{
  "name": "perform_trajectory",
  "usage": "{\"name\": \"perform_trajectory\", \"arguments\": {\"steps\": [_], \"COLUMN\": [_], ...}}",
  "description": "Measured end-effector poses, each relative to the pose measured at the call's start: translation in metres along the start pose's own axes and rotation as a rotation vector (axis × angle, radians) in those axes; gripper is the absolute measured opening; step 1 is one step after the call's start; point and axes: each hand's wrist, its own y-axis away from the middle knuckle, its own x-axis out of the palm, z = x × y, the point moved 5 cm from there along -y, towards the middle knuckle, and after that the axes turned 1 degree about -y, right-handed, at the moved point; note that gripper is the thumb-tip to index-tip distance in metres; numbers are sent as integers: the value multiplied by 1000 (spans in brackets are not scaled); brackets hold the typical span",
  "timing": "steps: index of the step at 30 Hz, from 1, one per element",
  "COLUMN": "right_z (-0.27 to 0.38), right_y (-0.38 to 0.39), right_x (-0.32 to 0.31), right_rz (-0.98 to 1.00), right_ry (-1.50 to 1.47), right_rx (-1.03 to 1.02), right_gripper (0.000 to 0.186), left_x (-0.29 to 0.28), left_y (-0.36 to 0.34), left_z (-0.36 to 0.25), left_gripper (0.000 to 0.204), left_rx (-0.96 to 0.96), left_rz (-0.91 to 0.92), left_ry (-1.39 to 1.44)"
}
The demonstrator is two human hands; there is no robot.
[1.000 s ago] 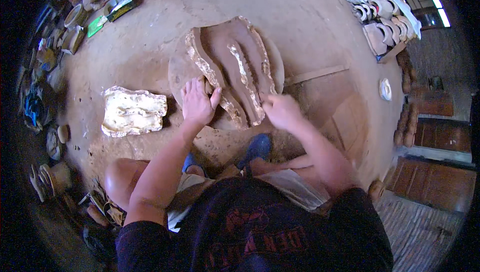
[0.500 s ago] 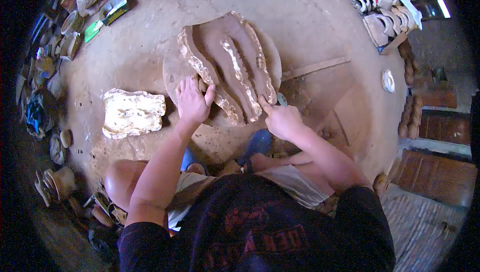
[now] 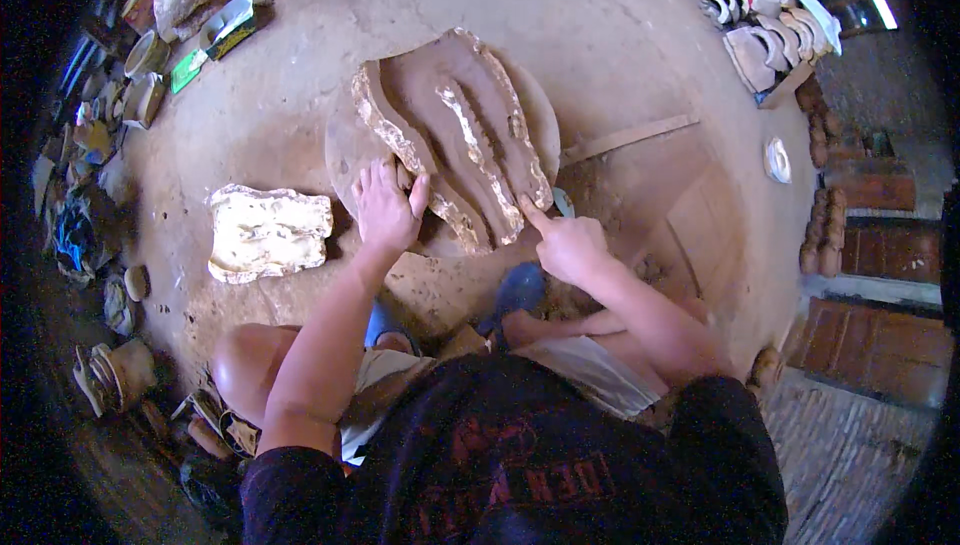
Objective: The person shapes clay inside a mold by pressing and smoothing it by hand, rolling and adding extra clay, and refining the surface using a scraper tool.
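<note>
A large plaster mold (image 3: 372, 115) with a ragged pale rim lies on a round board (image 3: 343, 145). Brown clay (image 3: 420, 85) lines its two long hollows, which run side by side with a whitish ridge between them. My left hand (image 3: 388, 207) rests at the mold's left edge, fingers stretched forward and thumb out, beside a small brown lump (image 3: 404, 175). My right hand (image 3: 572, 247) reaches its index finger to the near end of the right hollow, touching the clay by the rim. Its other fingers are curled, and nothing shows in them.
A smaller white plaster mold (image 3: 270, 233) lies on the floor to the left. A flat wooden strip (image 3: 630, 140) is at the right. Curved clay pieces (image 3: 770, 45) are stacked at the far right. Containers and a green item (image 3: 187, 67) line the left side.
The view has shifted slightly. Both hands stay at nearly the same places on the mold, with the right index finger still at the near end of the right hollow.
</note>
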Motion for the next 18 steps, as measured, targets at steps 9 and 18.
{"name": "perform_trajectory", "arguments": {"steps": [9,18], "right_z": [9,29], "right_y": [-51,-5], "right_x": [-44,-46], "right_rz": [-71,-81], "right_ry": [-157,-134], "right_rx": [-119,-112], "right_gripper": [62,52], "left_x": [-1,-15], "left_y": [-3,-10], "left_z": [0,14], "left_gripper": [57,34], "left_rx": [60,-1], "left_rz": [-7,-148], "left_ry": [40,332]}}
